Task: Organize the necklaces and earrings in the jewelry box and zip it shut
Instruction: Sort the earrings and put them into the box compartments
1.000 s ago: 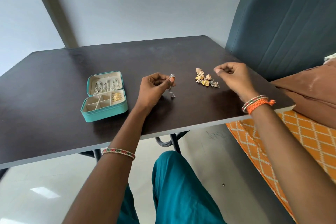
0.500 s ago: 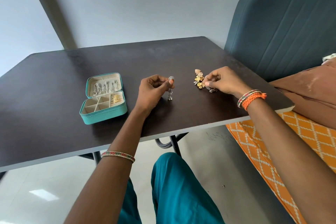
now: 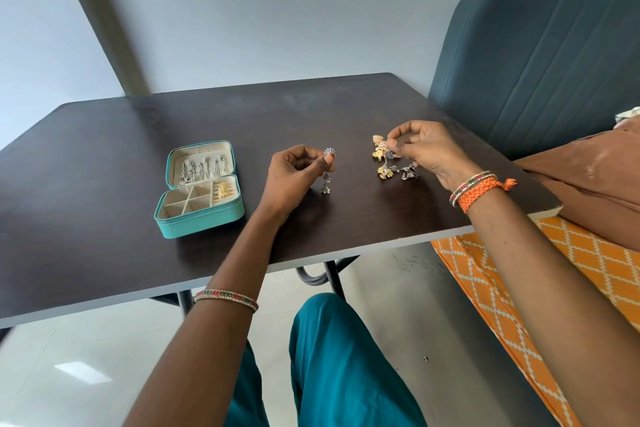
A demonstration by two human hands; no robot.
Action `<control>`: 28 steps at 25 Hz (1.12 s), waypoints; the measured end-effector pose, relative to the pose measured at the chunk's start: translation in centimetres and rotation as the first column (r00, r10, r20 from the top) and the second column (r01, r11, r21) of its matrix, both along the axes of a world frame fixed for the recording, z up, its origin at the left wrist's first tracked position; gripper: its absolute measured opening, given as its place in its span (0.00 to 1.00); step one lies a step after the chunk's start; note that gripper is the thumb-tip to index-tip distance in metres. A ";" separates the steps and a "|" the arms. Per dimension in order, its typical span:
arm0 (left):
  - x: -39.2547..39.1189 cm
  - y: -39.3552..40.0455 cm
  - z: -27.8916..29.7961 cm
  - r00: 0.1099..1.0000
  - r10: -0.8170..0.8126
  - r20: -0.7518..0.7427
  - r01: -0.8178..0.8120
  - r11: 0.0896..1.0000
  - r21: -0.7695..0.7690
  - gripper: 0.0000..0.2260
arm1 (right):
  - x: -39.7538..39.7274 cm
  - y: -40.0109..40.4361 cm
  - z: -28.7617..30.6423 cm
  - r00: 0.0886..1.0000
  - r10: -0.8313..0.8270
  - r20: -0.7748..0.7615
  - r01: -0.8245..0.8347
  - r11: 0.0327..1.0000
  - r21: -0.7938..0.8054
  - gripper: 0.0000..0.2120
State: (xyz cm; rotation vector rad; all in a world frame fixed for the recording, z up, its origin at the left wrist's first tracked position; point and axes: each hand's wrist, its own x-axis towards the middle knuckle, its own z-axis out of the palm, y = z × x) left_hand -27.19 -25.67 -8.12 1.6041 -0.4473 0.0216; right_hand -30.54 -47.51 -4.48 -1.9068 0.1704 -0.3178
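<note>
I watch my left hand [image 3: 298, 172] pinching a silver drop earring [image 3: 326, 173] by its flower-shaped top between thumb and fingertip, the rest of it hanging straight down from the pinch with its lowest bell touching or just clear of the dark table [image 3: 104, 156]; I cannot tell which. My right hand [image 3: 424, 149] has its fingers curled in a pinch on a small silver piece at the near edge of the loose earrings [image 3: 389, 163], a mixed heap of gold and silver sitting just below and beside that pinch. The teal jewelry box [image 3: 201, 189] lies open well out to the far side of my left grip, lid folded back with necklaces [image 3: 202, 168] strung across it, gold earrings [image 3: 223, 190] in one compartment of the tray and the other compartments looking bare. What worries me most is the right pinch: the pieces in that heap look interlocked, so lifting one could drag a neighbour up, which then drops and skitters toward the table edge just behind my wrist. The left hold is thin too, only the top stud is gripped, so a swing on the way to the box could twist it free. And if I bring the pair over together, hooks may tangle or land in the wrong compartment, and anything proud of the tray could foul the zipper later.
</note>
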 end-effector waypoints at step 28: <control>0.5 0.3 0.0 0.992 -0.028 -0.125 -0.013 0.949 -0.316 0.02 | 1.5 8.5 0.3 0.988 0.134 0.071 -0.144 0.975 0.170 0.08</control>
